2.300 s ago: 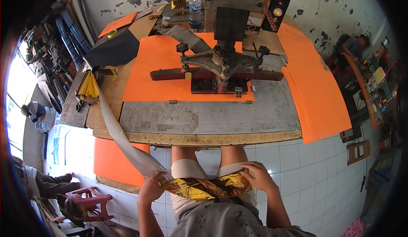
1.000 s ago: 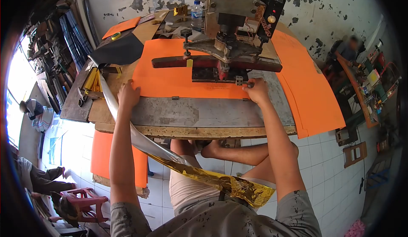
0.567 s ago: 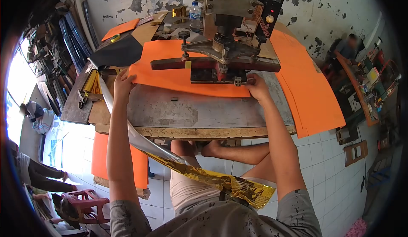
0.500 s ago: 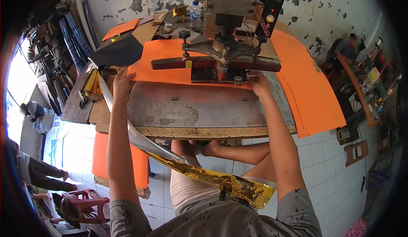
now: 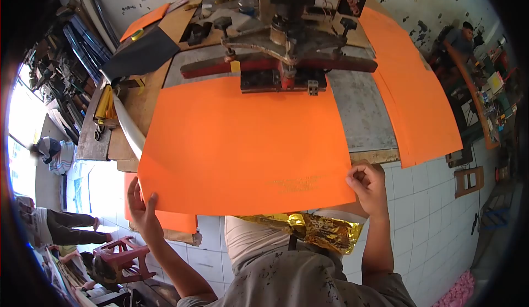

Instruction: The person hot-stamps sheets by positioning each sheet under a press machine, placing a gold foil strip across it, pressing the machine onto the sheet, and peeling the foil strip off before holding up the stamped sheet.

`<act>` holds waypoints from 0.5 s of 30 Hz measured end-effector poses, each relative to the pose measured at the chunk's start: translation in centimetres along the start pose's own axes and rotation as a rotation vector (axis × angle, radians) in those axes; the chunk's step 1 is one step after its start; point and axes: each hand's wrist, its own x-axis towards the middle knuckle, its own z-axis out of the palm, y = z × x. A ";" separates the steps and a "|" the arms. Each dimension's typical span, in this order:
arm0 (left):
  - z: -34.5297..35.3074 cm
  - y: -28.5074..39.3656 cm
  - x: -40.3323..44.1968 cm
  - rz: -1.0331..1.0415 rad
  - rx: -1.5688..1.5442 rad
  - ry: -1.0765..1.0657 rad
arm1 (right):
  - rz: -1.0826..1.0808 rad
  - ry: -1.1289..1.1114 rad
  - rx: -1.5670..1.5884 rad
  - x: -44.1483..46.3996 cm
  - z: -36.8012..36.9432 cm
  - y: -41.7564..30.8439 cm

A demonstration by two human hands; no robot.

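A large orange sheet point(image 5: 248, 141) spans the middle of the head view, its far edge under the press head point(image 5: 281, 78) and its near edge over my lap. Faint gold print shows near its lower right. My left hand point(image 5: 144, 205) holds the sheet's near left corner, thumb on top. At the right edge, my right hand point(image 5: 368, 188) pinches the sheet between thumb and fingers. Crumpled gold foil point(image 5: 330, 232) lies across my lap, partly hidden by the sheet. A pale strip point(image 5: 128, 125) runs down from the table's left side and passes under the sheet.
More orange sheets point(image 5: 413, 97) lie on the table's right side. A black sheet point(image 5: 143, 53), a yellow tape roll point(image 5: 137, 34) and scissors point(image 5: 98, 133) are at the left. A pink stool point(image 5: 124, 257) stands on the floor. Other people are at the far left and far right.
Both hands have drawn the orange sheet toward me, out over the table's front edge and my lap. The camera view has shifted, so the press sits higher in view.
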 end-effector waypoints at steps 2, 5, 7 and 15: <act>0.0 -0.9 -1.0 -0.034 -0.168 0.003 | -0.001 -0.001 0.109 -1.3 -0.1 1.6; 0.0 -2.1 -1.8 -0.093 -0.390 0.004 | 0.017 -0.069 0.177 -2.0 -0.1 2.4; -0.2 -3.0 -1.7 -0.127 -0.508 -0.016 | 0.027 -0.072 0.186 -2.2 0.0 2.6; -0.2 -7.4 -6.3 -0.358 -1.038 0.010 | 0.082 -0.078 0.314 -2.5 0.9 2.8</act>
